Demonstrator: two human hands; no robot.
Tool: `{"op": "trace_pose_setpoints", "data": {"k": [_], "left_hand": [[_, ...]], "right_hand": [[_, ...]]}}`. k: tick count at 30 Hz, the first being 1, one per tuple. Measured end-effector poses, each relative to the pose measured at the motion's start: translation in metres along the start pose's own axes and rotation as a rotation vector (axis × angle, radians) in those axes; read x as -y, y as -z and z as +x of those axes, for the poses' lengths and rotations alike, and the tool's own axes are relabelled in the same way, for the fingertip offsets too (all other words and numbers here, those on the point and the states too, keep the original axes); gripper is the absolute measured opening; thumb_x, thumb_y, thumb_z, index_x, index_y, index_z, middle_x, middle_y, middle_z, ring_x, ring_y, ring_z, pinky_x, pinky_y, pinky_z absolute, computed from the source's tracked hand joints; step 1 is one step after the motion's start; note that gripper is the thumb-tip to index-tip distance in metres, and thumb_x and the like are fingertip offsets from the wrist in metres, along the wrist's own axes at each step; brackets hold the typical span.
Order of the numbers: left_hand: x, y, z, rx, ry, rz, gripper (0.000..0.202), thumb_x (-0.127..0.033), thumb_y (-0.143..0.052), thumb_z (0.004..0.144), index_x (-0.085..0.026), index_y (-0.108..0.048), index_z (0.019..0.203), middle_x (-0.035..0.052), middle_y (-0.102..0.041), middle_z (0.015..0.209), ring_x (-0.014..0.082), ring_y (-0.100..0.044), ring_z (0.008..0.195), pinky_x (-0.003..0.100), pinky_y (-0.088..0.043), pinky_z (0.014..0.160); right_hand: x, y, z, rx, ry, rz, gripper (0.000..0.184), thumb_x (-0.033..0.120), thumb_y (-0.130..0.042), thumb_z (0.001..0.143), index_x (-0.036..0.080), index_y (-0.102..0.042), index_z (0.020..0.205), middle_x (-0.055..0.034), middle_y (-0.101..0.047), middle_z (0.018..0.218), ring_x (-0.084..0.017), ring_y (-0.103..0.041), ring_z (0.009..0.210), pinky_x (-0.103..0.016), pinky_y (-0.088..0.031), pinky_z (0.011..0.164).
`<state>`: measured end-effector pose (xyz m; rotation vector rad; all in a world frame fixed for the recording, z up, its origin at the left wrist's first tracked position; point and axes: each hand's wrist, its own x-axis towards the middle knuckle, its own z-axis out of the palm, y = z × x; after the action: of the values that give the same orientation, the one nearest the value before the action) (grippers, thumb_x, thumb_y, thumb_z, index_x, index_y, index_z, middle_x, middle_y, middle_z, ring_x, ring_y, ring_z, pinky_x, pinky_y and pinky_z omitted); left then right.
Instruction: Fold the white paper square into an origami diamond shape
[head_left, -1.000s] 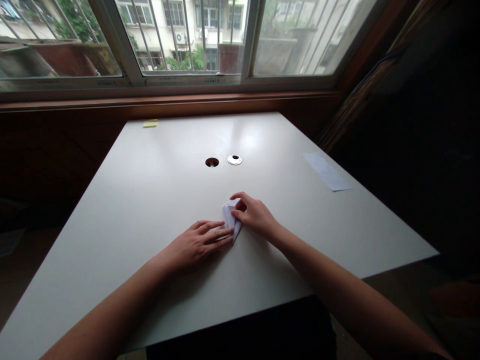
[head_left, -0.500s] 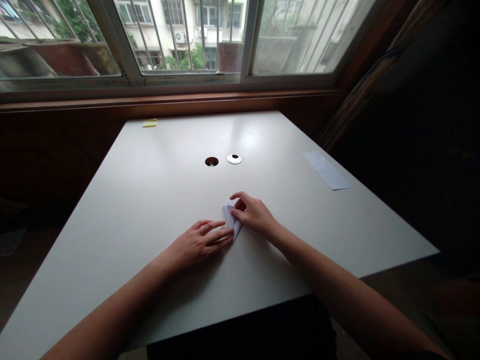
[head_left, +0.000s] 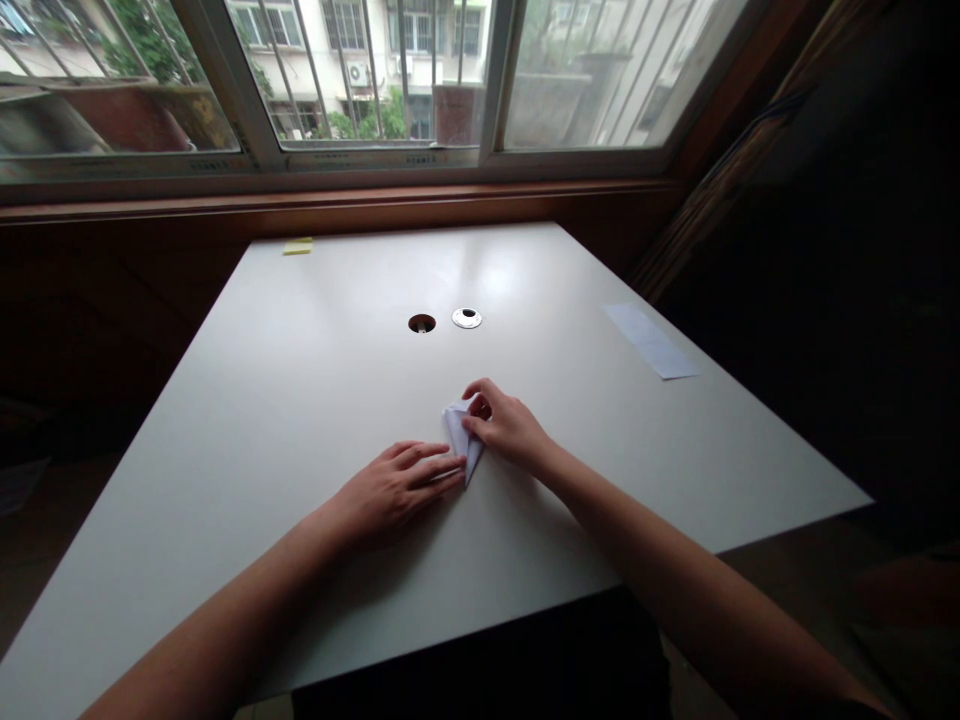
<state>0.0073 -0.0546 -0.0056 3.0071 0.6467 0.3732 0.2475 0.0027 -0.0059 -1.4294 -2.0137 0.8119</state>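
A small folded piece of white paper (head_left: 459, 432) lies on the white table (head_left: 300, 380), a narrow pointed shape with its tip toward me. My left hand (head_left: 394, 487) rests flat with its fingers stretched out, the fingertips pressing on the paper's near left edge. My right hand (head_left: 506, 425) is curled over the paper's right side, thumb and forefinger pinching its upper fold. Part of the paper is hidden under both hands.
A round cable hole (head_left: 421, 323) and a silver grommet cap (head_left: 466, 318) sit behind the hands. A white paper strip (head_left: 649, 340) lies near the right edge. A yellow sticky pad (head_left: 297, 246) is at the far left corner. Barred windows (head_left: 390, 80) stand behind.
Barely anything differs: both hands stay on the folded paper, and the view has shifted very slightly.
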Motion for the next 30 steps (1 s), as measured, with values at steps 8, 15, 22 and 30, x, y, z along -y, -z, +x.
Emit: {"op": "trace_pose_setpoints", "data": {"k": [8, 15, 22, 30], "left_hand": [[-0.002, 0.003, 0.0, 0.054, 0.008, 0.035, 0.048, -0.019, -0.039, 0.1, -0.023, -0.037, 0.147, 0.0035, -0.042, 0.151, 0.0254, -0.035, 0.14, 0.043, -0.031, 0.112], [-0.007, 0.001, 0.001, 0.049, 0.028, 0.078, 0.048, -0.027, -0.041, 0.101, -0.023, -0.036, 0.148, 0.0029, -0.042, 0.152, 0.0263, -0.036, 0.139, 0.044, -0.03, 0.113], [-0.013, 0.0, 0.003, 0.023, 0.053, 0.131, 0.047, -0.03, -0.043, 0.1, -0.023, -0.039, 0.147, 0.0048, -0.045, 0.149, 0.026, -0.04, 0.136, 0.044, -0.032, 0.112], [-0.013, -0.005, 0.004, 0.001, 0.046, 0.143, 0.044, -0.027, -0.043, 0.1, -0.023, -0.043, 0.144, 0.0049, -0.048, 0.147, 0.026, -0.042, 0.135, 0.043, -0.034, 0.109]], "right_hand": [[0.0, -0.002, 0.001, -0.007, -0.006, 0.011, 0.024, 0.02, -0.062, 0.081, 0.027, -0.05, 0.102, 0.004, -0.067, 0.084, -0.015, -0.064, 0.075, -0.027, -0.046, 0.07], [-0.002, -0.002, 0.002, 0.001, 0.001, -0.005, 0.024, 0.021, -0.061, 0.081, 0.027, -0.049, 0.101, 0.0033, -0.066, 0.084, -0.014, -0.063, 0.074, -0.026, -0.045, 0.068], [0.001, -0.001, 0.002, 0.008, 0.002, -0.005, 0.022, 0.021, -0.061, 0.081, 0.026, -0.049, 0.099, 0.003, -0.066, 0.084, -0.015, -0.062, 0.074, -0.027, -0.044, 0.069], [0.001, -0.001, 0.002, -0.003, 0.003, -0.009, 0.021, 0.021, -0.061, 0.08, 0.026, -0.05, 0.097, 0.0027, -0.066, 0.085, -0.015, -0.063, 0.074, -0.026, -0.045, 0.068]]}}
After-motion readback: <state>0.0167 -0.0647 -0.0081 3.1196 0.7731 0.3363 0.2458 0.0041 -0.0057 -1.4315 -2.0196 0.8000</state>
